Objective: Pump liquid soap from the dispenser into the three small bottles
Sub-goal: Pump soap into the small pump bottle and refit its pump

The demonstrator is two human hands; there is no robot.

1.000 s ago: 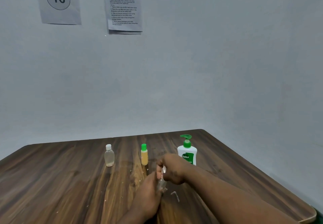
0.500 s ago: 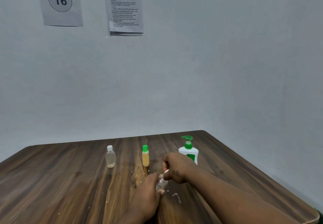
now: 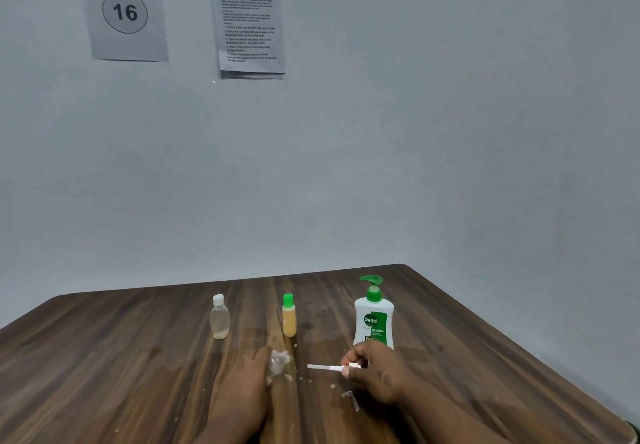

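- Far left: small clear plastic bottle with white cap (image 3: 219, 317), upright on the dark wood-grain counter (image 3: 104, 357). Capped, a little pale liquid low inside.
- Centre: small amber-filled bottle with green cap (image 3: 289, 315), upright and capped, apart from the first.
- Left hand (image 3: 242, 384): fingers curled round a tiny clear bottle (image 3: 278, 364), low at the counter; resting or lifted, cannot tell.
- Stemmed white cap (image 3: 327, 368): out of the tiny bottle, lying level.
- Right hand (image 3: 377, 371): fingers pinch the cap end.
- Behind right hand: white pump dispenser with green head (image 3: 374, 319), upright, spout pointing left.
- Counter marks: drops and a clear smear (image 3: 351, 400) near the hands.
- Step, judged: tiny bottle opened, filling not yet begun.
- Next calls for: laying the cap down, bringing the bottle mouth under the spout, then a gentle press, since the narrow neck invites spills.
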